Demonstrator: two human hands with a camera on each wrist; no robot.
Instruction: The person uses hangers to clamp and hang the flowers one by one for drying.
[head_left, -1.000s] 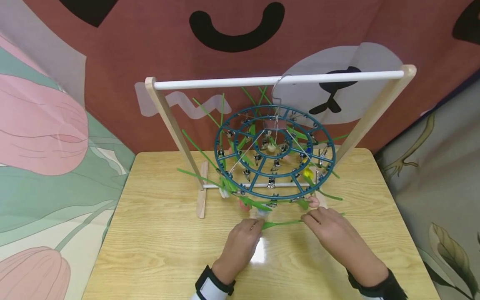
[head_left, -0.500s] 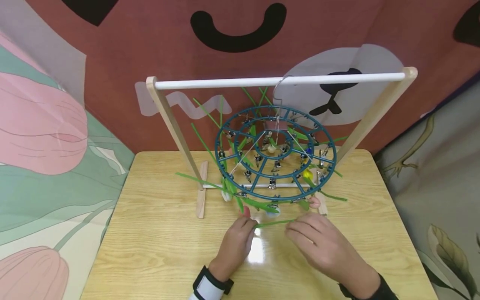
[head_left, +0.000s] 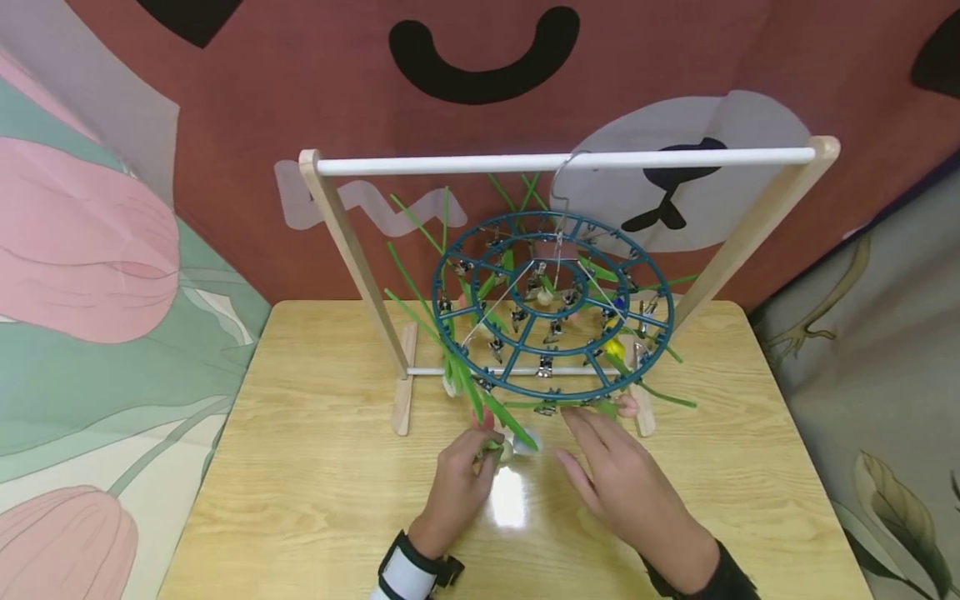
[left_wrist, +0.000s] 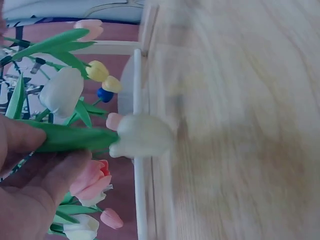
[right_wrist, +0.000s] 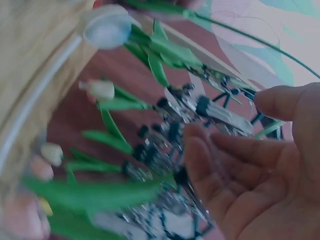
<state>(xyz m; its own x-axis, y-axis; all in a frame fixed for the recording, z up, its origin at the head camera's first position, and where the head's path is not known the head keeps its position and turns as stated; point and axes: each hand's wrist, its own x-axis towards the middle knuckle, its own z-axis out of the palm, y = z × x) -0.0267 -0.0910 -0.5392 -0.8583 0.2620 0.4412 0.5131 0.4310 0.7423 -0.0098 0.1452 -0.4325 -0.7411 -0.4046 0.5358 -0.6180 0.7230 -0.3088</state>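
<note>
A cream artificial tulip points away from my left hand, which pinches it at the green leaf and stem between thumb and fingers. Above the table hangs a round teal clip hanger with metal clips and several clipped tulips. My right hand is at the hanger's front rim, its fingers extended beside a front clip and its thumb apart. In the right wrist view that hand holds nothing, and whether a fingertip touches a clip is unclear. A white tulip hangs near the left hand.
A wooden stand with a white top bar carries the hanger by a hook. Its feet rest on the wooden table. Green stems stick out around the rim, and a printed cloth hangs behind.
My right hand has let go of the green stem and moved to the hanger's front rim, its fingers spreading. The left hand keeps the tulip and has turned it.
</note>
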